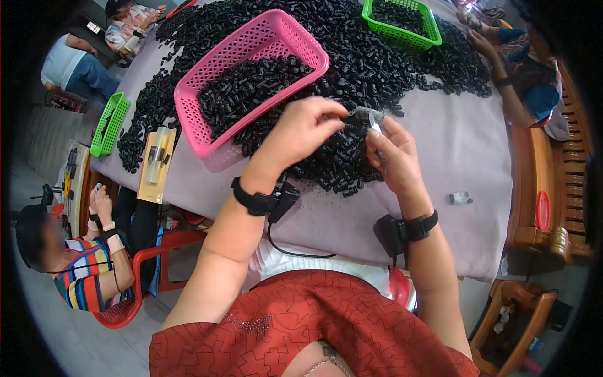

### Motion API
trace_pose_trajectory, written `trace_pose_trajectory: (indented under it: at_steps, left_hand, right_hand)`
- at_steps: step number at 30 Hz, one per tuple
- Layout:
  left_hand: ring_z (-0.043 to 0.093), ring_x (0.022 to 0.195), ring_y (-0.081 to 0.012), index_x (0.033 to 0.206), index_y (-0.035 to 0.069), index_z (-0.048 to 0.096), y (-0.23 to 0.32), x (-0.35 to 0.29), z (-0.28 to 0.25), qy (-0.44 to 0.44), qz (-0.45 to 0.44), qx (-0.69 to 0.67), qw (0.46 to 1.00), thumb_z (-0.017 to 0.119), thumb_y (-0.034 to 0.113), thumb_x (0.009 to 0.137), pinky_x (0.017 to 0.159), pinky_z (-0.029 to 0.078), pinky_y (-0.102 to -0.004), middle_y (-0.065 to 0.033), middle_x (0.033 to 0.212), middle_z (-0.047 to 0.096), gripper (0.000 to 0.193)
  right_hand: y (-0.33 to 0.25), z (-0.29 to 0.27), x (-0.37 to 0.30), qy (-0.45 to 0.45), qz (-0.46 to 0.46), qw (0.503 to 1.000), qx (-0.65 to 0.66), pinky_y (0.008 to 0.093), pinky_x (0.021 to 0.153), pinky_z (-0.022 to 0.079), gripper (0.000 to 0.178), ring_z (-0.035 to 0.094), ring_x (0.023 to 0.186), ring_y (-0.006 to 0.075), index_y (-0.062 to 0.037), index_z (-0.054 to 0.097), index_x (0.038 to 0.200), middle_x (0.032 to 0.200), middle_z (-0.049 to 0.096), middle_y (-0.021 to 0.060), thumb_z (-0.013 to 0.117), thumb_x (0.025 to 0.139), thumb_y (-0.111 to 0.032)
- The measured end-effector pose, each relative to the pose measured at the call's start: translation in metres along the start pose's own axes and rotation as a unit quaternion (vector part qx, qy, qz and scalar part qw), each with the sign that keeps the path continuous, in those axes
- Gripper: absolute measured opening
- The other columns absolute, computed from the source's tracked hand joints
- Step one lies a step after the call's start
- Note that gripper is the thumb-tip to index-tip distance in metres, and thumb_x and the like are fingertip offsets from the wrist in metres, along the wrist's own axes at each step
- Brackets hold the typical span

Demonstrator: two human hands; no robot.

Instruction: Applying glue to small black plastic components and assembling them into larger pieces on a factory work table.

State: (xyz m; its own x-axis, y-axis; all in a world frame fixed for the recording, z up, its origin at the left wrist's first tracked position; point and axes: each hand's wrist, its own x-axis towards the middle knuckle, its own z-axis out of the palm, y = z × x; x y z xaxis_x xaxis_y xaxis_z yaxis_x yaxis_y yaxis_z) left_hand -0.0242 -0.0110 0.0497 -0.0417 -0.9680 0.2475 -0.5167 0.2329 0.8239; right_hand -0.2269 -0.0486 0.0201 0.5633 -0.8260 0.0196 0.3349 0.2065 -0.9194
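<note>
A big heap of small black cylindrical plastic parts point(352, 151) covers much of the table beneath my hands. My right hand point(399, 154) is closed, pinching a small grey-and-white piece point(375, 119) between thumb and fingers; its exact kind is too small to make out. Just left of it hovers my left hand point(304, 132), fingers bent and thumb drawn toward the fingertips. Whatever may be between those fingertips is too small to see. Left of my hands stands a pink plastic basket point(195, 135), partly filled with the same black parts.
A green basket point(433, 31) with black parts sits at the far right, another green basket point(113, 122) at the left edge. A grey cylindrical piece point(460, 198) lies on the grey tablecloth point(465, 144). Several people work around the table; one sits on a red chair point(144, 270).
</note>
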Motion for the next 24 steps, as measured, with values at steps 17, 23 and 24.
trace_pose_trajectory:
  at_steps: [17,23,24]
  left_hand:
    - [0.062,0.081,-0.0138,0.095,0.003,0.063,-0.010,0.001,0.014,-0.061,-0.088,0.018,0.994,0.070,0.005,0.080,0.072,0.050,-0.0284,-0.0042,0.088,0.065,0.016]
    - [0.063,0.089,-0.0077,0.102,0.004,0.063,-0.032,-0.005,0.005,0.013,-0.126,-0.337,0.933,0.061,0.008,0.092,0.077,0.052,-0.0202,-0.0023,0.096,0.067,0.010]
    - [0.064,0.090,-0.0080,0.103,0.004,0.062,-0.035,-0.006,0.006,0.024,-0.120,-0.344,0.931,0.060,0.009,0.093,0.078,0.052,-0.0199,-0.0027,0.097,0.067,0.011]
  right_hand:
    - [0.002,0.001,0.001,0.025,0.013,0.999,-0.019,0.0170,0.044,0.028,0.024,0.042,0.052,0.0020,0.0000,0.057,0.114,0.068,0.052,-0.0038,0.058,0.093,-0.013]
    - [-0.002,0.006,0.000,-0.014,0.007,1.000,-0.025,0.0173,0.045,0.030,0.029,0.041,0.055,0.0013,0.0004,0.056,0.121,0.073,0.053,-0.0038,0.058,0.093,-0.010]
    - [-0.001,0.007,0.000,-0.025,0.019,0.999,-0.023,0.0173,0.045,0.030,0.031,0.041,0.056,0.0011,0.0002,0.056,0.122,0.075,0.054,-0.0038,0.059,0.093,-0.010]
